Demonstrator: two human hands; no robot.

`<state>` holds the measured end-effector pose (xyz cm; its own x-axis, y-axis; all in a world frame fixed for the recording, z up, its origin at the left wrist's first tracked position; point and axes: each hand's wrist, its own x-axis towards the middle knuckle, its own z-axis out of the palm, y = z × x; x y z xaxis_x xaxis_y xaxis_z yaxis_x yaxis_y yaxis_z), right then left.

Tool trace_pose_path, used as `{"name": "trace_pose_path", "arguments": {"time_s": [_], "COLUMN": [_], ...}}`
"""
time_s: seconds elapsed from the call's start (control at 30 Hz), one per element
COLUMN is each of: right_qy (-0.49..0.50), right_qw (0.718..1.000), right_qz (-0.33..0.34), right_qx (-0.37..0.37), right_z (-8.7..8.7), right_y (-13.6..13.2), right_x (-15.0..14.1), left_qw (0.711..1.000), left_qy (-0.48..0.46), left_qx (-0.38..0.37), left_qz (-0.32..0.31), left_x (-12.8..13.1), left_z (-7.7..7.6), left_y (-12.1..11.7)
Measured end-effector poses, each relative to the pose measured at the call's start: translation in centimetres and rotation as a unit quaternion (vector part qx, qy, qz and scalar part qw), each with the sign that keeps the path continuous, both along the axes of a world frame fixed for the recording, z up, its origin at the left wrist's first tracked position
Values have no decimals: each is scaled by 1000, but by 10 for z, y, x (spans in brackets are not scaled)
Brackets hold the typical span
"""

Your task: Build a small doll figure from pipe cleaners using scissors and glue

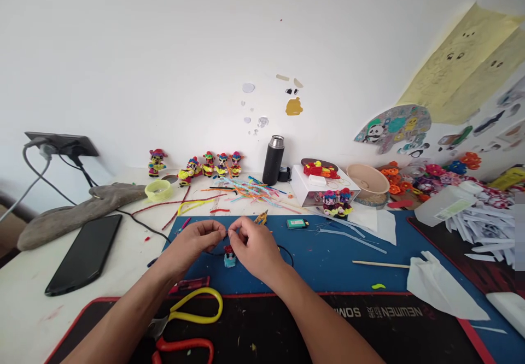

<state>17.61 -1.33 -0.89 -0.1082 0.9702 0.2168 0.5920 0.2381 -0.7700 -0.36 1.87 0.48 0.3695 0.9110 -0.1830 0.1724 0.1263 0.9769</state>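
Right at my near edge, the red-and-yellow scissors lie on the black mat, out of both hands; beyond them, the small figure sits in view over the blue mat, just below the fingertips; whether it stands or hangs I can't tell. It has a dark red top and a pale blue fuzzy base; I'd call it part-made, with no yellow showing, so the lower dressing looks left to do.

Over to the hands: the left hand reaches in palm-down, thumb and forefinger pinched; the right hand mirrors it, fingers curled, its pinch meeting the left's nearly tip to tip; both are closed, but what sits between them is too small for me to tell.

Farther out, loose fuzzy strips spread across the white surface; behind them stands a row of fuller, yellow-trimmed figures, beside the black bottle.
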Motion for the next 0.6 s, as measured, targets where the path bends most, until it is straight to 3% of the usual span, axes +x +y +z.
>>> {"name": "trace_pose_path", "arguments": {"time_s": [0.6], "right_qy": [-2], "right_qw": [999], "right_qz": [-19], "right_qx": [49], "right_z": [-6], "right_y": [3], "right_x": [-1], "left_qw": [999], "left_qy": [-35], "left_qx": [-29], "left_qz": [15], "left_x": [5], "left_z": [-8], "left_y": [-1]}}
